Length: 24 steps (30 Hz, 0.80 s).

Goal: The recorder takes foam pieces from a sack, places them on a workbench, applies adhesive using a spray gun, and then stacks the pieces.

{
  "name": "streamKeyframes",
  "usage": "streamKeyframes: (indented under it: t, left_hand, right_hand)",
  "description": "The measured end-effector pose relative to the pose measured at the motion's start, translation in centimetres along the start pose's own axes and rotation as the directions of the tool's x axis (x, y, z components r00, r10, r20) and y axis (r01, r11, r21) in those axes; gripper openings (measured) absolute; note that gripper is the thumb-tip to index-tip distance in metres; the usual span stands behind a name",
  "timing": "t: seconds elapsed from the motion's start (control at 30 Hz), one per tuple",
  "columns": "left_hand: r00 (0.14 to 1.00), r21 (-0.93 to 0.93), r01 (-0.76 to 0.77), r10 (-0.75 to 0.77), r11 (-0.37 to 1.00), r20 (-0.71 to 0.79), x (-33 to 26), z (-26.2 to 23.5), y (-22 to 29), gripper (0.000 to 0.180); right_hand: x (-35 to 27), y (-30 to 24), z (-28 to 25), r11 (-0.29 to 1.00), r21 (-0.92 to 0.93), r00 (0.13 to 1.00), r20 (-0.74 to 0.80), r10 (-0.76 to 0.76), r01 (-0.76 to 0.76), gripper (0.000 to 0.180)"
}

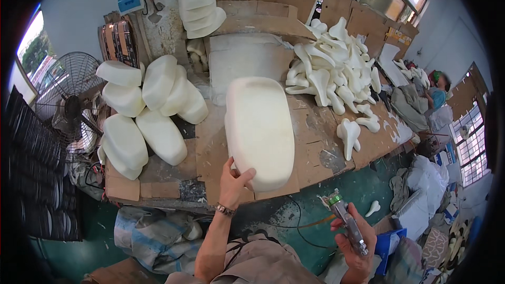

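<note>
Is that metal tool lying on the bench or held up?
Held up: the right hand grips the tool in front of the bench.

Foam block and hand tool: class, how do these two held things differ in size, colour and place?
Size: the foam block is far larger than the hand tool.
Colour: the block is plain cream; the tool is grey with a green ring.
Place: the block is over the table; the tool is off its near edge.
Shared: each is in one hand, left and right respectively.

A dark, chunky bracelet (225, 210) sits just behind the bare left hand (233, 183). Farther back from it, I see a creased grey-brown top (263, 263).
</note>
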<state>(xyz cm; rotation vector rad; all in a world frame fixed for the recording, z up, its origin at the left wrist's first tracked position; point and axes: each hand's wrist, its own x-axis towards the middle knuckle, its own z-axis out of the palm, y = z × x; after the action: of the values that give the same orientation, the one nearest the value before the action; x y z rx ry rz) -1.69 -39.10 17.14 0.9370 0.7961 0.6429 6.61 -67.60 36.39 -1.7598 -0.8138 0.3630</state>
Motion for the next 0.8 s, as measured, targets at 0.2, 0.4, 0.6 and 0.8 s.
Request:
streamKeyframes:
  t: [0.2,0.4,0.6,0.8]
  left_hand:
    - [0.999,-0.042,-0.011,0.009,0.999,-0.049,-0.3,0.5,-0.7,0.086]
    - [1.000,-0.046,0.001,-0.001,0.999,-0.006,-0.5,0.3,-0.5,0.082]
    - [0.999,-0.109,0.030,-0.025,0.994,0.045,-1.4,-0.2,-0.6,0.075]
    - [0.990,-0.346,0.090,-0.045,0.934,0.136,-3.3,-1.5,-3.1,0.051]
  right_hand:
    - [0.5,-0.2,-1.3,0.966,-0.225,0.991,0.079,-0.111,0.126,0.067]
    - [0.0,0.4,-2.0,0.944,-0.253,0.976,0.098,-0.193,0.212,0.063]
    - [-1.3,0.3,-2.3,0.946,-0.252,0.977,-0.011,-0.215,0.205,0.060]
    - [-2.4,0.4,-2.8,0.912,-0.314,0.962,0.007,-0.275,0.263,0.053]
